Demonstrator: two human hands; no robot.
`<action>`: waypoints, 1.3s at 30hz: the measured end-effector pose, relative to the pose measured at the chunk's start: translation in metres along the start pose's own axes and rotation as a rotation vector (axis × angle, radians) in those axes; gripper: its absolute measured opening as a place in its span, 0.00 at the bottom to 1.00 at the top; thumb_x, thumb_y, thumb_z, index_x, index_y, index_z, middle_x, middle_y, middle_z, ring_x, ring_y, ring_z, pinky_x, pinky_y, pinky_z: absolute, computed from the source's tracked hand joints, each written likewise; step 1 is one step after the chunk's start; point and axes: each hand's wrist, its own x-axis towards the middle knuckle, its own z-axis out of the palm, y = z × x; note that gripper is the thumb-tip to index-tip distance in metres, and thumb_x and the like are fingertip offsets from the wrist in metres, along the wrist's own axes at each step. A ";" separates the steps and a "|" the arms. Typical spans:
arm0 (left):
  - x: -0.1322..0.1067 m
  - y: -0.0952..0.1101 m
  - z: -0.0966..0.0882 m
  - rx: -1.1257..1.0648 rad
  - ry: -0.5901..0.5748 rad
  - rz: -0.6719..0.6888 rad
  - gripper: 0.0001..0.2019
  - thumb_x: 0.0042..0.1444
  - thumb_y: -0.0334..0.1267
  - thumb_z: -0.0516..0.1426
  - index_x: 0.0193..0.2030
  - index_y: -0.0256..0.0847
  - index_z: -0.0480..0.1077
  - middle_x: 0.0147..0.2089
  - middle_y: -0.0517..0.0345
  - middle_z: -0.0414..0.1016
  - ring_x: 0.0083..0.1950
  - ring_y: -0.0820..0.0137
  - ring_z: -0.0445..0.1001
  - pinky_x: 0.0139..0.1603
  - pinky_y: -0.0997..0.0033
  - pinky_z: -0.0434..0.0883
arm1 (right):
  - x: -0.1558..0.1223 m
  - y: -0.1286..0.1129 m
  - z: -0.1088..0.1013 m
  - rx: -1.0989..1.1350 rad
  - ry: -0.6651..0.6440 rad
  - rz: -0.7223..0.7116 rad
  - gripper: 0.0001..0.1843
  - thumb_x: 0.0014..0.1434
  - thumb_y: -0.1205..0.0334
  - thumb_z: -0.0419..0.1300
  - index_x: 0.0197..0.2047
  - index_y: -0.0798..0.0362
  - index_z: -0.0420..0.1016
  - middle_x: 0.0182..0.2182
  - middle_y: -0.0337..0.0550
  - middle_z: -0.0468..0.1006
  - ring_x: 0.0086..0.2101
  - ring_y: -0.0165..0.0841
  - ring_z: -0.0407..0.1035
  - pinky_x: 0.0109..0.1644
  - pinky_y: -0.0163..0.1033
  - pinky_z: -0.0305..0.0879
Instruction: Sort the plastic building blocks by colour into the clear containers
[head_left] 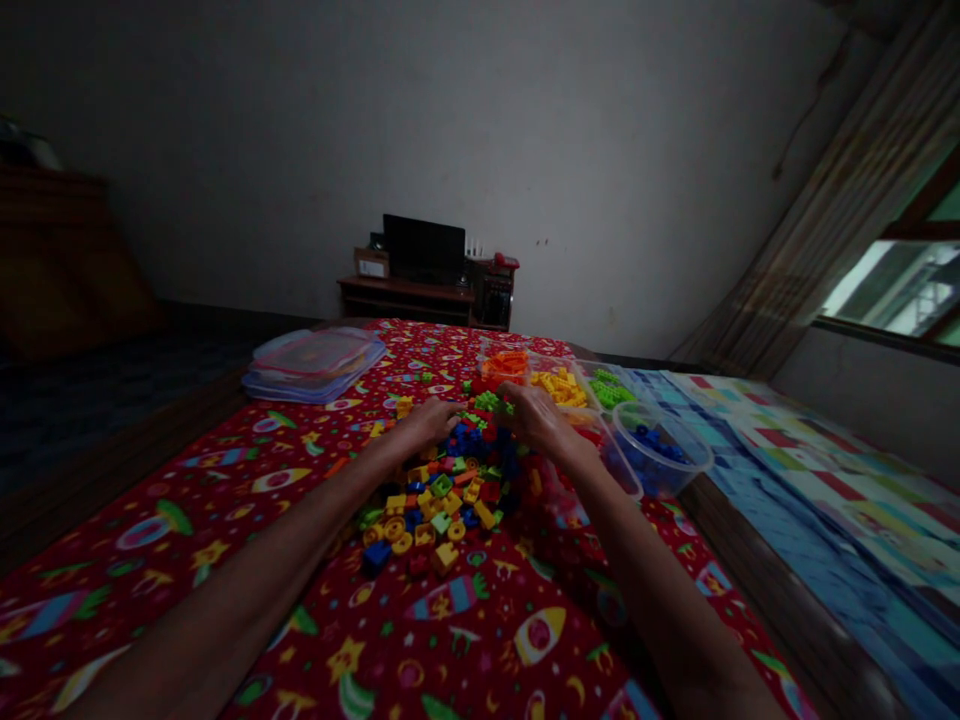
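Observation:
A heap of mixed toy building blocks (442,495), in yellow, blue, red, orange and green, lies on the red patterned cloth. At the heap's far left side is my left hand (431,422), its fingers bent together over the blocks; whatever they hold is too dark to see. My right hand (534,415) reaches in from the other side, fingers curled down with a green block (508,408) at their tips. Between both hands lies a cluster of green blocks (486,402), with dark blue blocks (471,440) just nearer to me.
Clear containers along the right hold sorted blocks: orange pieces (506,365), yellow pieces (559,387), green pieces (609,388), and blue ones in a round tub (686,455). Stacked plastic lids (315,362) lie at the far left. A wooden edge (757,560) borders the cloth.

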 end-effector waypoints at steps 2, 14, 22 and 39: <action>0.000 -0.001 0.001 -0.053 0.022 -0.008 0.16 0.51 0.35 0.54 0.46 0.44 0.76 0.42 0.55 0.81 0.44 0.64 0.77 0.44 0.73 0.70 | -0.001 -0.004 -0.005 0.015 0.011 0.016 0.11 0.61 0.62 0.56 0.46 0.55 0.71 0.32 0.44 0.74 0.31 0.30 0.64 0.33 0.33 0.55; 0.001 -0.004 0.000 -0.027 0.004 -0.058 0.09 0.48 0.38 0.54 0.22 0.40 0.73 0.21 0.57 0.73 0.29 0.67 0.73 0.32 0.74 0.67 | -0.007 0.038 -0.021 -0.107 -0.040 0.139 0.15 0.63 0.53 0.54 0.36 0.56 0.75 0.29 0.45 0.77 0.27 0.29 0.66 0.29 0.32 0.53; -0.004 0.000 -0.004 -0.026 0.002 -0.054 0.08 0.48 0.38 0.54 0.24 0.40 0.73 0.25 0.56 0.76 0.31 0.67 0.73 0.32 0.75 0.66 | 0.018 0.106 -0.067 -0.314 0.033 0.484 0.23 0.62 0.46 0.52 0.41 0.56 0.77 0.29 0.52 0.80 0.36 0.38 0.74 0.37 0.35 0.61; 0.004 -0.008 -0.001 -0.363 0.162 -0.139 0.17 0.44 0.40 0.61 0.41 0.39 0.68 0.32 0.58 0.77 0.36 0.64 0.77 0.34 0.70 0.71 | -0.001 0.027 -0.020 -0.018 0.077 0.236 0.15 0.62 0.58 0.52 0.41 0.52 0.79 0.32 0.45 0.81 0.33 0.32 0.73 0.36 0.33 0.61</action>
